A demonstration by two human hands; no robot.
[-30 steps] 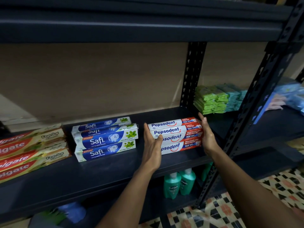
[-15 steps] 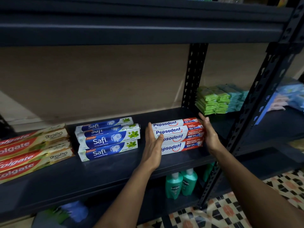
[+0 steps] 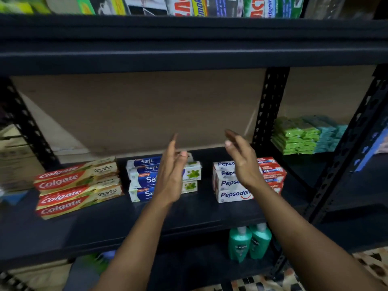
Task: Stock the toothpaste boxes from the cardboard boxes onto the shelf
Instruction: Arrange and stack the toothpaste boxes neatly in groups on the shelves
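Three stacks of toothpaste boxes lie on the dark shelf (image 3: 199,215): red and gold Colgate boxes (image 3: 77,186) at the left, blue and white Safi boxes (image 3: 144,179) in the middle, white and red Pepsodent boxes (image 3: 231,194) at the right. My left hand (image 3: 171,173) hovers in front of the Safi stack with fingers straight, holding nothing. In front of the Pepsodent stack my right hand (image 3: 241,158) is raised, fingers relaxed and empty. Neither hand touches a box. No cardboard box is in view.
Green and teal packets (image 3: 302,135) are stacked on the neighbouring shelf at the right. Two green bottles (image 3: 249,240) stand on the shelf below. Assorted packages (image 3: 189,5) line the shelf above. A black perforated upright (image 3: 268,108) stands behind the Pepsodent stack.
Both hands have let go of the ends of the Pepsodent stack and lifted up and away from it. The view has shifted left and up, so the upper shelf shows.
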